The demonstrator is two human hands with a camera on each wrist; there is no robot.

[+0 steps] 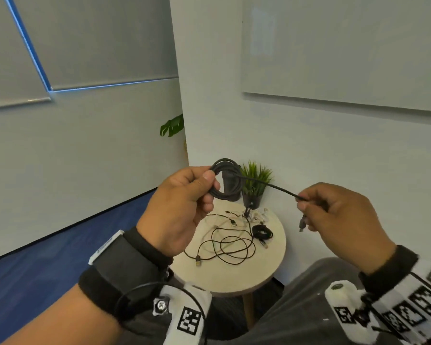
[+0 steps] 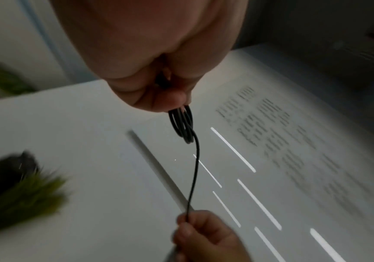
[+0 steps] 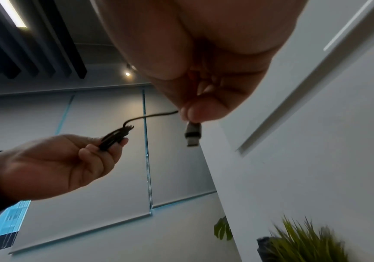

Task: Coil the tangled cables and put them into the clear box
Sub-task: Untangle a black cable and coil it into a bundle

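My left hand (image 1: 184,195) pinches a black cable (image 1: 225,180) wound into a small coil, held up above the round table. The coil shows edge-on under the left thumb in the left wrist view (image 2: 182,124). One free strand runs right to my right hand (image 1: 334,210), which pinches it near the end. The grey plug (image 3: 192,134) hangs below the right fingertips. On the table (image 1: 234,277) lie tangled black and white cables (image 1: 227,242) and a small black coiled cable (image 1: 261,232). No clear box is in view.
A potted green plant (image 1: 255,180) and a dark cylinder (image 1: 230,188) stand at the table's back edge by the white wall. A grey seat (image 1: 321,295) is at lower right, blue carpet at left.
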